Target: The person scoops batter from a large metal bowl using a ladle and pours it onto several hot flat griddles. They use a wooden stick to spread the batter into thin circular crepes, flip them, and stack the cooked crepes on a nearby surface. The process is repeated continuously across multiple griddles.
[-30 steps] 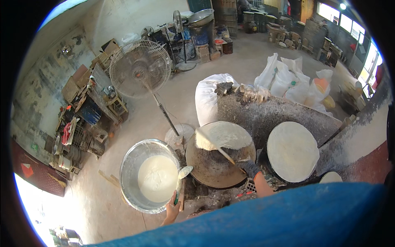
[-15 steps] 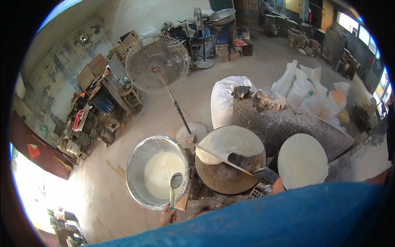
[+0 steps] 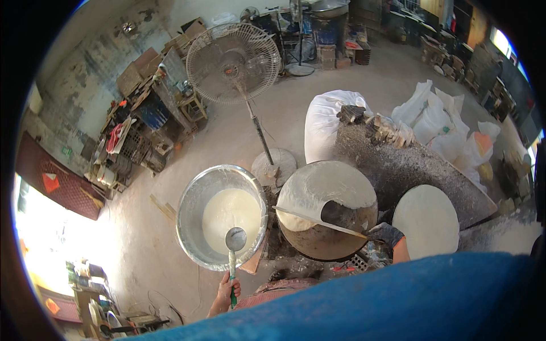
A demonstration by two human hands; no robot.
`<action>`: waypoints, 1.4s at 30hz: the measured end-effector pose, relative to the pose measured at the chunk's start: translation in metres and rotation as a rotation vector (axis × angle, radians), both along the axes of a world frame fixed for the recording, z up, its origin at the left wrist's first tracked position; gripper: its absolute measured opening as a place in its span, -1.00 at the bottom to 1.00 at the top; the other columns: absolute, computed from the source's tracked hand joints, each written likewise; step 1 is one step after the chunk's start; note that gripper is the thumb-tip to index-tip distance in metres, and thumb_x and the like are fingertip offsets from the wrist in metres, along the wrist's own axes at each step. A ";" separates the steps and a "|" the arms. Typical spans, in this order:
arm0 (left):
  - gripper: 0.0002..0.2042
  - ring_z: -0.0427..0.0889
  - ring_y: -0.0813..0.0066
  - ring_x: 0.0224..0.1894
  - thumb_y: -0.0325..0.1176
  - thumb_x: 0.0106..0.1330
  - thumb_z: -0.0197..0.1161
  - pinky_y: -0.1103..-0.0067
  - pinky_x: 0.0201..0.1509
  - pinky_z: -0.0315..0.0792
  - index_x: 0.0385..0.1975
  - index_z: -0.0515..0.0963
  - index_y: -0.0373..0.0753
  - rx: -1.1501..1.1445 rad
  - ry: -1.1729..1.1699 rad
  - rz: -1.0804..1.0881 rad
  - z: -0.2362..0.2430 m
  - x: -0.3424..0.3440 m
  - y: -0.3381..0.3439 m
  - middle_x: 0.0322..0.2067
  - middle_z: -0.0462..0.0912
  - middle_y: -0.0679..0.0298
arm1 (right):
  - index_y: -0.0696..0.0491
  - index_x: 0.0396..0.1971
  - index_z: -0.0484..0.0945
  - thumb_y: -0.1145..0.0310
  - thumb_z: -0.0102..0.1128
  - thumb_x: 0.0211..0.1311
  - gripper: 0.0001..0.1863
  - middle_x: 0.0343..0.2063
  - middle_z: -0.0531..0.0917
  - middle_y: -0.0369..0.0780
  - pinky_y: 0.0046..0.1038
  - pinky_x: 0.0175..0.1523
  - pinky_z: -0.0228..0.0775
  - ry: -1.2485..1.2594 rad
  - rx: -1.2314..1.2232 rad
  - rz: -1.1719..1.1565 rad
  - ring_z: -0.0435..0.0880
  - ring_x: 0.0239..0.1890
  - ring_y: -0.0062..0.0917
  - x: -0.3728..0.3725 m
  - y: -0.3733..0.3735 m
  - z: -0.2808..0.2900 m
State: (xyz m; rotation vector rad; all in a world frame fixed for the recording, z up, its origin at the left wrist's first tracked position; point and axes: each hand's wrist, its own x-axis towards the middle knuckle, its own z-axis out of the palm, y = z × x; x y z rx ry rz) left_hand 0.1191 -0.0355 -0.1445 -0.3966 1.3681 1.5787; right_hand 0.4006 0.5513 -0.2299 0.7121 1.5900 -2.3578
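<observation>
My left hand (image 3: 226, 288) is closed round the green handle of a ladle (image 3: 235, 238). The ladle's bowl is above the near side of a wide metal basin (image 3: 186, 250), which contains creamy white batter (image 3: 227, 207). My right hand (image 3: 387, 233), in a dark glove, grips one end of a long thin spreading stick (image 3: 318, 220). This stick lies across a round griddle (image 3: 301, 245). Pale batter (image 3: 318, 177) coats the griddle's far and left parts, and a dark bare patch shows near its middle. To the right is a pale round sheet (image 3: 426, 221), flat like a pancake.
A standing fan (image 3: 232, 65) rises behind the basin. Beyond the griddle are a soot-covered slanted board (image 3: 398, 153), a full white sack (image 3: 321, 128) and several white plastic bags (image 3: 432, 113). Blue cloth (image 3: 364, 290) covers the lower edge of view.
The whole view has shifted, so the basin and griddle appear slightly higher and farther right. The ladle has moved toward the basin's near rim. The spreading stick has turned closer to level across the griddle.
</observation>
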 end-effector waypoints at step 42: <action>-0.50 0.15 0.70 -0.78 -0.49 0.23 0.05 0.75 -0.82 0.05 0.14 0.14 0.08 0.265 -0.046 -0.376 0.030 -0.125 -0.132 -0.68 0.18 0.42 | 0.12 -0.12 0.55 0.28 0.11 0.16 -0.68 -0.36 0.65 -0.12 -0.43 -0.19 0.39 -0.444 1.238 -0.785 0.61 -0.33 -0.44 -0.105 -0.469 0.014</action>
